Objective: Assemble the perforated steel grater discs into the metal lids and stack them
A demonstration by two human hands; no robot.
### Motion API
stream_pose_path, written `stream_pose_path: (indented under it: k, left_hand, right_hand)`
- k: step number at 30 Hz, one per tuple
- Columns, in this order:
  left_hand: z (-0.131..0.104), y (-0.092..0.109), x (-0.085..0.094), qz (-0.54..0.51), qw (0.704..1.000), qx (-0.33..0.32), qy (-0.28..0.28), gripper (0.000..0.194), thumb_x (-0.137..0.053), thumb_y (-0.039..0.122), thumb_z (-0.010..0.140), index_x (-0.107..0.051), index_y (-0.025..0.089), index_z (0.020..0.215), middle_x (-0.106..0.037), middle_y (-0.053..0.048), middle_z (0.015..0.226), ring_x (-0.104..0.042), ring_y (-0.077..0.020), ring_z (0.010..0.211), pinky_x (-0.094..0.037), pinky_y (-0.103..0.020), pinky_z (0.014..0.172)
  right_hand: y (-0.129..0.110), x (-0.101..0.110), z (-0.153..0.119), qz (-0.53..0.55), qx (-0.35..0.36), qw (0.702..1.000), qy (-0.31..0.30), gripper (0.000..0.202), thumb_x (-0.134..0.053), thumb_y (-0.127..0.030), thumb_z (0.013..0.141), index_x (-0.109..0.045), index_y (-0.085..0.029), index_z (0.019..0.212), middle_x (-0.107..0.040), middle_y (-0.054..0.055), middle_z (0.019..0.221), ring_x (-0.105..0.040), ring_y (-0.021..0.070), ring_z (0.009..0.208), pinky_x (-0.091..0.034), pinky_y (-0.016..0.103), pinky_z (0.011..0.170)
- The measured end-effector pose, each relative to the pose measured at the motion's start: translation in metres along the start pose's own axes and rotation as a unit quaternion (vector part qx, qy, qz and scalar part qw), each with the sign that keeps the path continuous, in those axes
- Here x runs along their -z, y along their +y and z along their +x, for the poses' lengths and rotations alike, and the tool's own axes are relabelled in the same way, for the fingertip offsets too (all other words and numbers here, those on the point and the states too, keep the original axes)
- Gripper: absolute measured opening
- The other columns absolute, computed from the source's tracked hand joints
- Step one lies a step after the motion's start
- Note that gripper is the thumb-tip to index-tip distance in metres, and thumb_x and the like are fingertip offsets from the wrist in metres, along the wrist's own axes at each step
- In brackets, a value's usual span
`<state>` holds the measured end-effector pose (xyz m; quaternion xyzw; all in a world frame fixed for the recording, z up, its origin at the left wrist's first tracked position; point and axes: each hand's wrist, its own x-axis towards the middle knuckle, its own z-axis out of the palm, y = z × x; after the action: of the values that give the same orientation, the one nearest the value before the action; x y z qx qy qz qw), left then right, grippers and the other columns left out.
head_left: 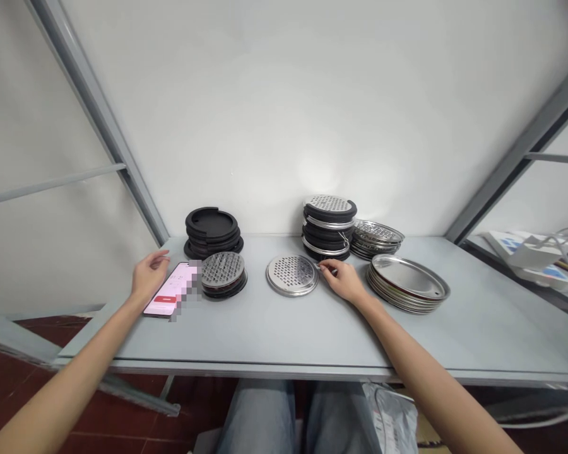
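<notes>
A round metal plate with a perforated disc (292,275) lies flat in the middle of the table. At its right edge is my right hand (341,279), thumb and fingers pinched together; what they hold, if anything, is too small to name. My left hand (150,275) hovers by a phone (170,291) with a lit pink screen, its fingers apart and nothing in them. Between phone and plate stands a short stack of perforated discs (223,270). Behind the plate rises a tall stack of black rings and metal parts (329,228).
Black rings (213,230) are stacked at the back left. Perforated metal plates (377,238) stand at the back right, with a stack of metal lids (407,280) before them. Grey frame posts flank the table (265,340). Cables and boxes lie at the far right.
</notes>
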<state>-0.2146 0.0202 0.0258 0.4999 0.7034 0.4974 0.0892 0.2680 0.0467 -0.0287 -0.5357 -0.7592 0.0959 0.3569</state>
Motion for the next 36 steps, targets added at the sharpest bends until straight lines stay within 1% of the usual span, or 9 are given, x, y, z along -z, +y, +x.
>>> stream_pose_path:
  k: [3,5,7,11,13,17,20,27,36]
  left_hand:
    - [-0.039,0.031,-0.004,-0.010,0.987,-0.113,0.115,0.024,-0.050,0.029,0.084,-0.064,0.016,0.099,-0.068,-0.005,0.091,-0.064,-0.0185,0.091,-0.050,-0.030,0.083]
    - [-0.070,0.059,-0.012,-0.021,0.962,-0.238,0.130,0.019,-0.051,0.028,0.085,-0.065,0.016,0.092,-0.067,-0.004,0.085,-0.064,-0.0182,0.084,-0.050,-0.031,0.082]
    - [-0.097,0.090,-0.028,-0.042,0.933,-0.357,0.027,0.013,-0.054,0.024,0.084,-0.065,0.018,0.088,-0.067,-0.003,0.082,-0.064,-0.0176,0.080,-0.051,-0.030,0.078]
    - [-0.122,0.139,-0.081,-0.057,0.822,-0.472,-0.314,0.024,-0.050,0.025,0.090,-0.062,0.021,0.111,-0.068,-0.006,0.103,-0.063,-0.0178,0.096,-0.050,-0.032,0.088]
    - [-0.120,0.150,-0.111,-0.029,0.801,-0.483,-0.352,0.035,-0.055,0.029,0.088,-0.056,0.021,0.123,-0.062,-0.008,0.120,-0.055,-0.0210,0.114,-0.042,-0.037,0.102]
    - [-0.109,0.144,-0.156,0.027,0.826,-0.445,-0.345,0.059,-0.065,0.043,0.080,-0.049,0.019,0.132,-0.049,-0.013,0.136,-0.044,-0.0279,0.127,-0.034,-0.045,0.109]
    - [-0.105,0.128,-0.169,0.051,0.838,-0.424,-0.339,0.066,-0.064,0.049,0.078,-0.047,0.017,0.133,-0.044,-0.015,0.139,-0.037,-0.0312,0.133,-0.030,-0.047,0.111]
    - [-0.109,0.112,-0.164,0.061,0.841,-0.397,-0.363,0.074,-0.063,0.054,0.078,-0.041,0.017,0.138,-0.035,-0.017,0.146,-0.027,-0.0338,0.138,-0.026,-0.048,0.113]
    - [-0.111,0.110,-0.160,0.057,0.843,-0.389,-0.367,0.066,-0.065,0.049,0.078,-0.046,0.019,0.134,-0.035,-0.014,0.146,-0.027,-0.0333,0.138,-0.027,-0.049,0.113]
  right_hand:
    - [-0.003,0.001,0.000,0.001,0.000,1.000,0.013,0.023,-0.049,-0.027,0.085,-0.068,-0.019,0.095,-0.072,0.005,0.090,-0.064,0.0178,0.076,-0.047,0.028,0.068]
    - [-0.003,0.002,0.000,0.006,-0.003,0.999,0.032,0.023,-0.049,-0.027,0.085,-0.068,-0.019,0.096,-0.072,0.005,0.093,-0.063,0.0178,0.078,-0.047,0.028,0.069]
    - [-0.001,0.003,0.001,0.012,-0.007,0.999,0.049,0.023,-0.049,-0.026,0.085,-0.067,-0.018,0.097,-0.071,0.006,0.095,-0.063,0.0181,0.080,-0.047,0.028,0.070]
    - [0.005,0.003,0.001,0.000,-0.009,0.999,0.047,0.024,-0.049,-0.024,0.084,-0.066,-0.018,0.099,-0.070,0.007,0.097,-0.063,0.0194,0.083,-0.048,0.029,0.072]
    - [0.008,0.002,0.000,-0.015,-0.002,1.000,0.027,0.027,-0.049,-0.022,0.084,-0.065,-0.017,0.105,-0.068,0.009,0.103,-0.063,0.0198,0.085,-0.049,0.030,0.075]
    - [0.010,0.001,-0.001,-0.043,0.012,0.999,-0.008,0.034,-0.050,-0.019,0.083,-0.061,-0.016,0.115,-0.065,0.011,0.111,-0.062,0.0207,0.093,-0.047,0.032,0.085]
    - [0.006,0.004,-0.001,-0.069,0.003,0.997,-0.021,0.032,-0.050,-0.020,0.083,-0.062,-0.017,0.112,-0.067,0.009,0.107,-0.060,0.0215,0.097,-0.046,0.032,0.086]
    - [0.005,0.008,0.001,-0.098,-0.008,0.994,-0.047,0.022,-0.054,-0.024,0.083,-0.069,-0.019,0.099,-0.068,0.008,0.097,-0.060,0.0213,0.091,-0.045,0.029,0.079]
    - [0.006,0.007,0.002,-0.020,0.011,0.999,-0.041,0.019,-0.058,-0.020,0.078,-0.069,-0.018,0.093,-0.067,0.006,0.085,-0.059,0.0151,0.068,-0.047,0.027,0.066]
